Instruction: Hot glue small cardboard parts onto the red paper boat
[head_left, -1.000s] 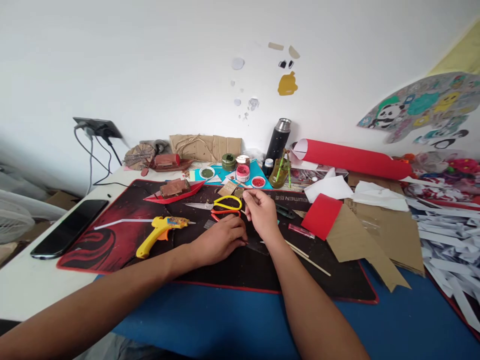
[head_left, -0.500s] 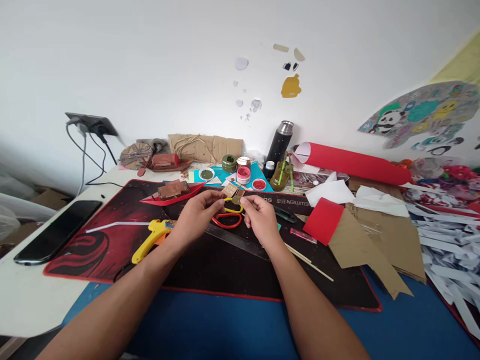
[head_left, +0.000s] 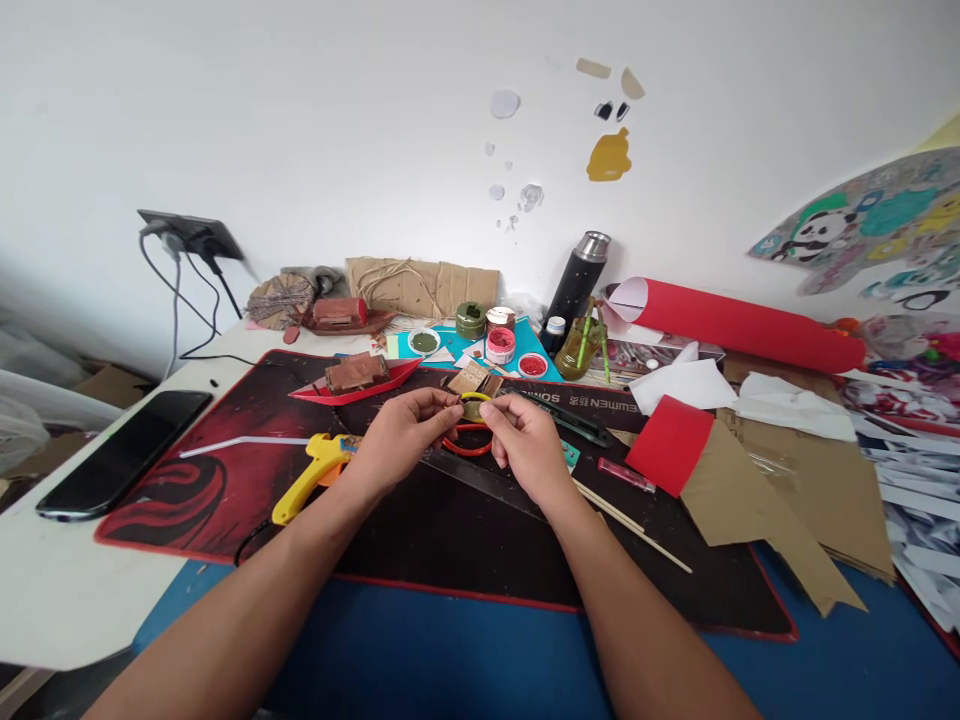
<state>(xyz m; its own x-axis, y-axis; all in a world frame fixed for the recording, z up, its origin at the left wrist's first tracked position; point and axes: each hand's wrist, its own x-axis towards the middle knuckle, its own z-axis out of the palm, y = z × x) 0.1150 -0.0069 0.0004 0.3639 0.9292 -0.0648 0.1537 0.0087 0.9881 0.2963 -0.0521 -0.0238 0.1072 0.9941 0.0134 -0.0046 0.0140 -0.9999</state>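
Note:
My left hand (head_left: 403,430) and my right hand (head_left: 529,440) meet over the mat, thumbs and forefingers pinched. Between their fingertips is a small flat brownish piece (head_left: 472,409), held from both sides; its exact kind is not clear. Just beneath and behind it lie scissors (head_left: 465,452) with a red and a yellow handle loop, partly covered by the hands. A dark metal ruler (head_left: 487,482) passes under the hands. Left of my left hand rests a yellow glue gun (head_left: 295,492). Behind that sits a red paper boat (head_left: 390,383) with a brown cabin.
On the black mat (head_left: 450,550) lie thin wooden sticks (head_left: 637,528), a black cutter (head_left: 581,428) and red card (head_left: 671,443). Cardboard (head_left: 810,450) covers the right side. Paint pots (head_left: 500,346) and a thermos (head_left: 577,280) stand at the back; a phone (head_left: 124,455) lies left.
The view has shifted slightly, so the scene sits a little differently. Both hands stay together, and the brownish piece now shows flatter between the fingertips of both.

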